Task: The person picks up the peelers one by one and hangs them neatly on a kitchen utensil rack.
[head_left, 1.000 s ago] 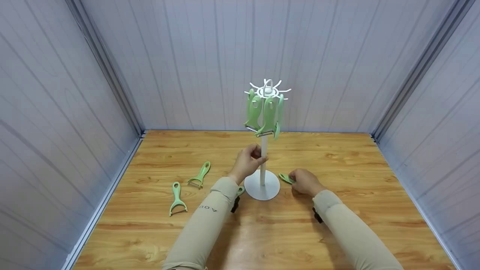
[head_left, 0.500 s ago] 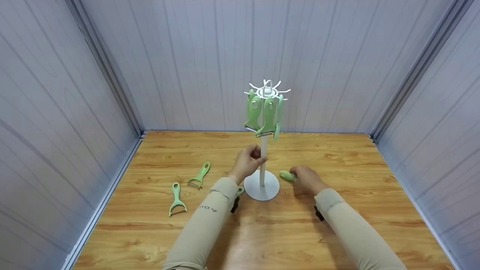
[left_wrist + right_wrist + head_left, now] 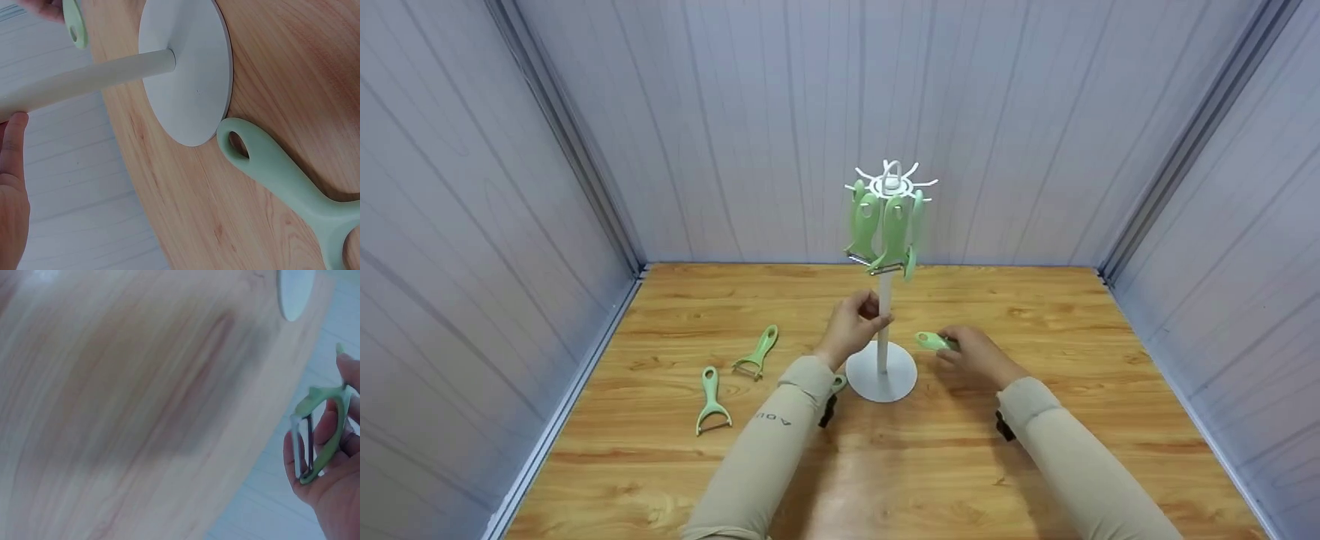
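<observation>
My left hand point(image 3: 851, 326) grips the white pole point(image 3: 95, 77) of a hook stand about midway up. My right hand point(image 3: 979, 352) holds a green peeler point(image 3: 332, 433), its blade end back by the palm and its looped handle end pointing toward the pole. In the right wrist view the fingers wrap around the peeler above the table. Several green peelers point(image 3: 894, 232) hang from the front and side hooks at the stand's top, blades down. Another peeler point(image 3: 275, 169) lies beside the stand's round base point(image 3: 191, 73), mostly hidden under my left forearm in the head view.
Two more green peelers lie on the wooden table left of my left arm, one nearer the front point(image 3: 711, 401) and one farther back point(image 3: 757, 352). Bare white hooks point(image 3: 922, 182) stick out at the stand's back and right. Pale panel walls point(image 3: 750, 127) enclose the table.
My right hand has lifted the peeler from the table and turned it, raising it slightly beside the stand. My left hand stays on the pole.
</observation>
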A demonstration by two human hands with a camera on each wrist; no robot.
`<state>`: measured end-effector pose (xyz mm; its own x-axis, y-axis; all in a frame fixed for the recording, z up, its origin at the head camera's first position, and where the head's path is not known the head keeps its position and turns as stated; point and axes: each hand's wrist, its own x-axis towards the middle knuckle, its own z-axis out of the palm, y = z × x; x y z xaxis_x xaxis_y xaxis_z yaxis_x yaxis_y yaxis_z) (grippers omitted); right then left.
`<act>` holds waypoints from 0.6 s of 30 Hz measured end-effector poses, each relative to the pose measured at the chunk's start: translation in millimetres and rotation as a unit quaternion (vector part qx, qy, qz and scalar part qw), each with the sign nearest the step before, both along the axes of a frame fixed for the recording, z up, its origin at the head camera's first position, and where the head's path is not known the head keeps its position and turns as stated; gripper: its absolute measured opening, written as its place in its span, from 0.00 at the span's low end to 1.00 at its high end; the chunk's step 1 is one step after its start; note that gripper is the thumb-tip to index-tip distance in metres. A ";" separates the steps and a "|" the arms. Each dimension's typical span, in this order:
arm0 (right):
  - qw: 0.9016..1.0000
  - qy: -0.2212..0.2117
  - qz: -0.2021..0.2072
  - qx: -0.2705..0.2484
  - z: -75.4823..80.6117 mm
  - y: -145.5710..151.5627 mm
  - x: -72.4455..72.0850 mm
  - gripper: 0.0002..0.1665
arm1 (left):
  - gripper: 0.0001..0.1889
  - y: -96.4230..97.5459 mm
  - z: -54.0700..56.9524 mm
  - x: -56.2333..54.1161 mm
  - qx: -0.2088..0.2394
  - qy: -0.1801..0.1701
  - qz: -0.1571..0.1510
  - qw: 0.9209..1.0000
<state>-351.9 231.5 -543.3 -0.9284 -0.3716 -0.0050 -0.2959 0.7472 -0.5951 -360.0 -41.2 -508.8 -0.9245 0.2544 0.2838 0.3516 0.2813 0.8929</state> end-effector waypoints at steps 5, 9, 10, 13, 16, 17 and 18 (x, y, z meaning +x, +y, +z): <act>1.000 0.012 -0.005 -0.018 10.4 -1.2 3.8 0.20 | 0.06 0.4 -0.7 -0.6 0.004 0.001 0.000 1.000; 0.999 0.029 -0.012 -0.035 19.0 -1.7 6.5 0.21 | 0.06 0.5 -1.4 -1.4 0.008 0.002 -0.002 1.000; 0.998 0.035 -0.014 -0.041 21.3 -1.9 7.3 0.21 | 0.06 0.5 -1.5 -1.6 0.008 0.001 -0.002 1.000; 0.997 0.055 -0.017 -0.055 27.5 -2.3 8.9 0.21 | 0.06 0.3 -1.3 -1.0 0.008 -0.005 -0.002 1.000; 0.995 0.072 -0.020 -0.069 32.6 -2.3 10.3 0.21 | 0.06 0.2 -1.0 -0.8 0.007 -0.007 -0.001 1.000; 0.994 0.079 -0.019 -0.071 34.0 -2.0 10.6 0.22 | 0.06 0.2 -0.7 -0.5 0.008 -0.007 -0.001 1.000; 0.994 0.087 -0.019 -0.070 35.3 -1.8 10.9 0.23 | 0.06 0.3 -0.6 -0.4 0.008 -0.006 -0.001 1.000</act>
<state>-341.0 229.8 -508.0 -0.9240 -0.3220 0.2064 -0.3766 0.6727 -0.6369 -360.5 -40.9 -509.4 -0.9271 0.2516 0.2777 0.3421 0.2655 0.9014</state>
